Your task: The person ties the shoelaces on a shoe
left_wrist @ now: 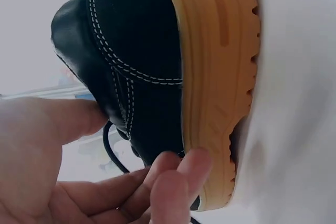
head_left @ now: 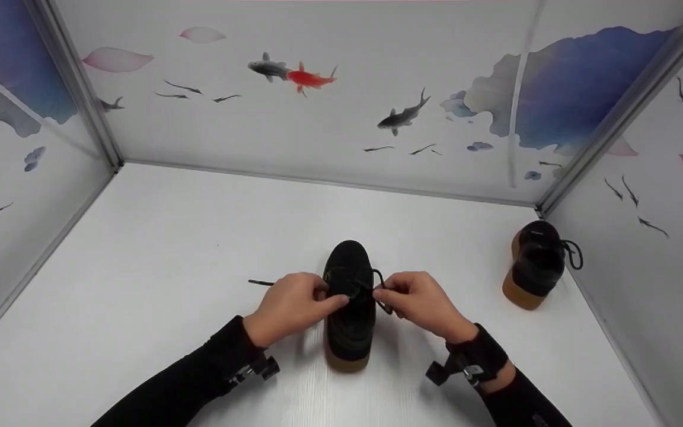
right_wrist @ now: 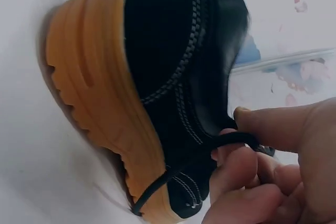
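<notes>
A black shoe (head_left: 349, 341) with white stitching and a tan sole (left_wrist: 215, 66) stands upright in front of me, toe pointing away. My left hand (head_left: 294, 302) holds it from the left, thumb on top by the laces and fingers curled along the side. A free lace end (head_left: 260, 282) sticks out to the left past that hand. On the right, my right hand (head_left: 421, 299) pinches the black shoelace (right_wrist: 168, 174) between thumb and fingers. The lace bends over the fingers and hangs down beside the sole. The fingertips partly hide the lacing.
Another black shoe (head_left: 534, 264) with a tan sole stands at the right near the side wall, its lace looping out. White panels (head_left: 329, 136) printed with fish and petals enclose the white table (head_left: 140, 284) at the back and both sides.
</notes>
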A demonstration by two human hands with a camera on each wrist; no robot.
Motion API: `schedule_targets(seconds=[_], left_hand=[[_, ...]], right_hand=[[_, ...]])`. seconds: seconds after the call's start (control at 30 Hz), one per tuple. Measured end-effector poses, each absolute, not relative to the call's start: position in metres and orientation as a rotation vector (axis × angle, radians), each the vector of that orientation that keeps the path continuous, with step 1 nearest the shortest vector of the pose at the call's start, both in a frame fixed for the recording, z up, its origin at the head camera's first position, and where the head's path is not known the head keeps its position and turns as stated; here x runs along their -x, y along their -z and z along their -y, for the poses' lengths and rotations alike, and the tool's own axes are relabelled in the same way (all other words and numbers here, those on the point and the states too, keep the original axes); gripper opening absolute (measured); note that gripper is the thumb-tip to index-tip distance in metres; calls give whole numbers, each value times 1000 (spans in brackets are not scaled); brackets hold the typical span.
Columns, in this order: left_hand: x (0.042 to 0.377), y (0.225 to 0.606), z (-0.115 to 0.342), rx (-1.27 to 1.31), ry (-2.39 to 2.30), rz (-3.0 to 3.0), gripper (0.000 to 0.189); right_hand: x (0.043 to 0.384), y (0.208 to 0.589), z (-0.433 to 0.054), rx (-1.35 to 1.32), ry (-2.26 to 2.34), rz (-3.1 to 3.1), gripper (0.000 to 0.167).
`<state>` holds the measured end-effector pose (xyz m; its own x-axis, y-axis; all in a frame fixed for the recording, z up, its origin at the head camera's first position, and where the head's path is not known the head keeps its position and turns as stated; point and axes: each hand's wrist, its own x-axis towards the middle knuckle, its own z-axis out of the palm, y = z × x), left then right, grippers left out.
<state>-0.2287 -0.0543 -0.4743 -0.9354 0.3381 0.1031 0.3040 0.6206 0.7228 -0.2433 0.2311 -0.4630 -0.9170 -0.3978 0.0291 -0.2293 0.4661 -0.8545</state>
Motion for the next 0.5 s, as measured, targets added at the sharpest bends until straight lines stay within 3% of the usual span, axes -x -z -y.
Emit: schedule_targets(seconds=[0.17, 0.3, 0.5], left_hand=[[231, 478, 53, -588, -1265, -2819, 41], [232, 482, 51, -662, -1331, -2823, 50], [234, 490, 47, -770, -1417, -2745, 29]], right_hand=[[241, 458, -231, 645, 1619, -2625, 19], [238, 459, -228, 868, 1717, -2752, 11], [241, 465, -225, 1339, 1582, -2970, 13]])
